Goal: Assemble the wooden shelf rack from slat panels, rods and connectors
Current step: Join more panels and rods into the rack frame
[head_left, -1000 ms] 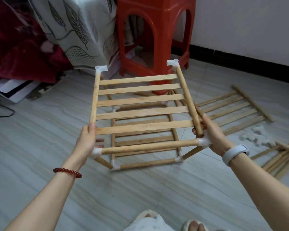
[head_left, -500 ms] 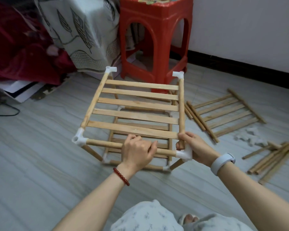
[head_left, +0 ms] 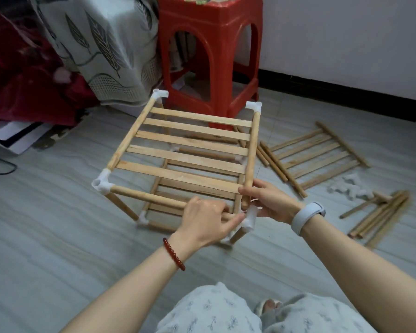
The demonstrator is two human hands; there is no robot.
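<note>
The shelf rack is made of pale, unvarnished wood with a matt finish, its slats flat and its rods round and smooth. Its corners are joined by white plastic connectors of slightly glossy look. Behind the rack, a red stool of shiny moulded plastic is seen. Right of the rack, a spare slat panel and loose rods of the same bare wood are laid on a grey floor, smooth with a faint grain pattern. Left of the stool, a leaf-printed cloth is draped.

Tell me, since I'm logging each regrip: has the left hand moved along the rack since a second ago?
Yes. The left hand left the near-left connector and now grips the front rod beside the right hand, at the near-right connector.
</note>
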